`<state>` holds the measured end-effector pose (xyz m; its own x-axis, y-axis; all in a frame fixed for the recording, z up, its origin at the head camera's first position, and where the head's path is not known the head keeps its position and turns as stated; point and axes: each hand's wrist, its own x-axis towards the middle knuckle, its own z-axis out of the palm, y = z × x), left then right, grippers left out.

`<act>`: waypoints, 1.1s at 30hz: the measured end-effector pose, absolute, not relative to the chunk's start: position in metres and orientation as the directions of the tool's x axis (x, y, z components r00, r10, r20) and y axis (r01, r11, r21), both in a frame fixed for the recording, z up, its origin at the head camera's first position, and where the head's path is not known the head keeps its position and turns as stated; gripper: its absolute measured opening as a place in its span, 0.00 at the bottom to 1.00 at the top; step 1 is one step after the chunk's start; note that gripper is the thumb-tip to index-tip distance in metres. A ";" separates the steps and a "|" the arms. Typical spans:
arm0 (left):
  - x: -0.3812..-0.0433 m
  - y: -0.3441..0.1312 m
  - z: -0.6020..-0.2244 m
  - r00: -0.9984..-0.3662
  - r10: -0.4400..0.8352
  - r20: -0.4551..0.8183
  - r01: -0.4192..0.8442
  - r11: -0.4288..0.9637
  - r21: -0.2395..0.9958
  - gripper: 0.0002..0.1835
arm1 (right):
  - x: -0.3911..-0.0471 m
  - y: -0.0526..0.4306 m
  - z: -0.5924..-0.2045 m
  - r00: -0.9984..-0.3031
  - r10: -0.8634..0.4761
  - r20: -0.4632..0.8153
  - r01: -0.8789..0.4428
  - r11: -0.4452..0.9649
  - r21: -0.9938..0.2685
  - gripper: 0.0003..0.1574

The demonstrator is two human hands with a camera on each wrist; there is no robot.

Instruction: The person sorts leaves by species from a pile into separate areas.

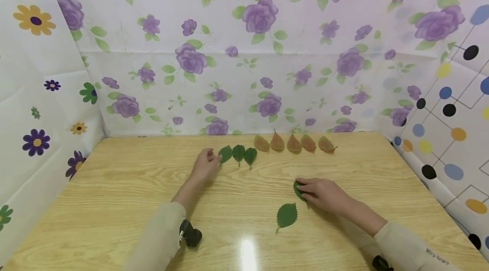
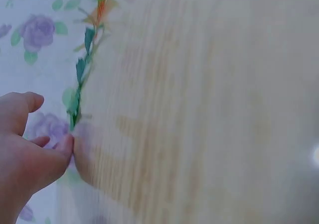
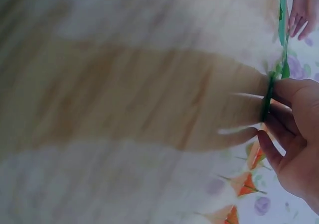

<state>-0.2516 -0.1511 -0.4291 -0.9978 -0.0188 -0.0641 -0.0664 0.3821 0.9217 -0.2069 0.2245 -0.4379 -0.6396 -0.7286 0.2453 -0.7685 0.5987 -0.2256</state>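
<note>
My left hand (image 1: 206, 161) is beside the leftmost green leaf (image 1: 226, 154) at the back of the table, its thumb tip at the leaf's lower edge. In the left wrist view the left hand (image 2: 31, 149) shows its thumb and forefinger spread apart. Two more green leaves (image 1: 238, 152) stand in line to the right. My right hand (image 1: 324, 192) rests its fairly straight fingertips on another green leaf (image 1: 296, 189), partly covering it. In the right wrist view that leaf (image 3: 267, 102) appears edge-on at the fingertips. A loose green leaf (image 1: 287, 215) lies nearer me.
Several reddish-brown leaves (image 1: 294, 143) form a row at the back, right of the green ones. Behind the wooden table (image 1: 133, 203) hangs a flowered cloth (image 1: 229, 93); patterned cloths flank both sides. A black device (image 1: 190, 233) sits on the left sleeve.
</note>
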 end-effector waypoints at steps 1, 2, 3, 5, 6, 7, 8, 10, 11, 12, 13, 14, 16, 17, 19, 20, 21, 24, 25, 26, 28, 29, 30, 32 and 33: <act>-0.248 -0.149 -0.428 -0.998 -0.011 -0.064 -0.063 0.392 0.918 0.32 | -0.207 0.225 -0.438 -0.635 -0.731 0.249 -0.772 0.593 -0.228 0.17; -0.243 -0.147 -0.425 -0.998 -0.003 -0.066 -0.061 0.392 0.918 0.32 | -0.207 0.226 -0.439 -0.632 -0.733 0.252 -0.775 0.587 -0.235 0.17; -0.238 -0.143 -0.424 -0.998 0.006 -0.064 -0.057 0.399 0.915 0.31 | -0.207 0.227 -0.439 -0.628 -0.735 0.255 -0.778 0.580 -0.242 0.18; -0.228 -0.133 -0.420 -0.997 0.044 -0.067 -0.044 0.399 0.916 0.30 | -0.208 0.229 -0.440 -0.622 -0.739 0.258 -0.782 0.570 -0.254 0.18; -0.223 -0.127 -0.419 -0.995 0.073 -0.073 -0.037 0.401 0.915 0.30 | -0.208 0.230 -0.440 -0.617 -0.742 0.263 -0.785 0.563 -0.258 0.18; -0.218 -0.121 -0.417 -0.992 0.109 -0.067 -0.017 0.412 0.911 0.30 | -0.209 0.231 -0.441 -0.612 -0.744 0.267 -0.790 0.556 -0.260 0.18; -0.213 -0.115 -0.416 -0.988 0.141 -0.068 -0.002 0.421 0.907 0.30 | -0.209 0.232 -0.441 -0.606 -0.747 0.273 -0.794 0.550 -0.258 0.19; -0.204 -0.105 -0.414 -0.979 0.194 -0.060 0.034 0.448 0.893 0.31 | -0.210 0.233 -0.442 -0.594 -0.752 0.286 -0.803 0.537 -0.257 0.19; -0.201 -0.101 -0.413 -0.977 0.208 -0.055 0.049 0.462 0.886 0.31 | -0.210 0.232 -0.442 -0.589 -0.754 0.289 -0.807 0.533 -0.254 0.19; -0.198 -0.098 -0.413 -0.976 0.213 -0.041 0.069 0.484 0.872 0.31 | -0.210 0.232 -0.442 -0.585 -0.758 0.290 -0.810 0.529 -0.252 0.19; -0.195 -0.096 -0.413 -0.978 0.209 -0.027 0.084 0.506 0.859 0.31 | -0.210 0.232 -0.443 -0.582 -0.761 0.288 -0.813 0.526 -0.251 0.19; -0.193 -0.094 -0.414 -0.980 0.200 -0.013 0.094 0.517 0.851 0.31 | -0.210 0.232 -0.443 -0.579 -0.763 0.286 -0.814 0.523 -0.252 0.20; -0.187 -0.091 -0.414 -0.980 0.198 0.024 0.130 0.539 0.832 0.28 | -0.210 0.232 -0.443 -0.581 -0.766 0.276 -0.813 0.525 -0.254 0.20; -0.184 -0.089 -0.414 -0.977 0.212 0.036 0.148 0.541 0.828 0.27 | -0.209 0.233 -0.443 -0.585 -0.764 0.270 -0.809 0.529 -0.256 0.20; -0.175 -0.082 -0.411 -0.966 0.257 0.042 0.178 0.533 0.827 0.24 | -0.208 0.235 -0.443 -0.597 -0.758 0.262 -0.800 0.538 -0.266 0.20; -0.170 -0.078 -0.409 -0.955 0.293 0.050 0.202 0.520 0.830 0.23 | -0.208 0.235 -0.442 -0.602 -0.755 0.260 -0.796 0.541 -0.271 0.21; -0.165 -0.073 -0.406 -0.943 0.331 0.045 0.219 0.511 0.831 0.22 | -0.208 0.236 -0.441 -0.605 -0.753 0.260 -0.794 0.543 -0.275 0.21; -0.152 -0.056 -0.401 -0.907 0.420 0.023 0.258 0.512 0.819 0.20 | -0.208 0.236 -0.439 -0.601 -0.753 0.268 -0.796 0.532 -0.289 0.20; -0.149 -0.049 -0.400 -0.894 0.448 0.023 0.283 0.523 0.804 0.20 | -0.208 0.235 -0.439 -0.594 -0.756 0.275 -0.801 0.523 -0.291 0.20; -0.148 -0.043 -0.400 -0.882 0.471 0.024 0.309 0.539 0.783 0.20 | -0.208 0.235 -0.439 -0.587 -0.759 0.281 -0.806 0.515 -0.293 0.20; -0.146 -0.031 -0.402 -0.863 0.506 0.012 0.352 0.584 0.731 0.21 | -0.208 0.234 -0.440 -0.578 -0.763 0.290 -0.812 0.503 -0.296 0.19; -0.146 -0.026 -0.404 -0.852 0.524 0.010 0.378 0.602 0.703 0.21 | -0.208 0.234 -0.441 -0.575 -0.764 0.292 -0.814 0.499 -0.298 0.19; -0.146 -0.022 -0.405 -0.841 0.542 0.006 0.403 0.619 0.674 0.22 | -0.208 0.233 -0.442 -0.574 -0.764 0.294 -0.815 0.497 -0.297 0.20; -0.145 -0.014 -0.408 -0.823 0.568 0.006 0.448 0.642 0.622 0.24 | -0.207 0.233 -0.442 -0.573 -0.764 0.296 -0.816 0.498 -0.294 0.20; -0.144 -0.011 -0.409 -0.817 0.577 0.008 0.463 0.648 0.604 0.24 | -0.207 0.233 -0.443 -0.574 -0.763 0.297 -0.815 0.500 -0.292 0.20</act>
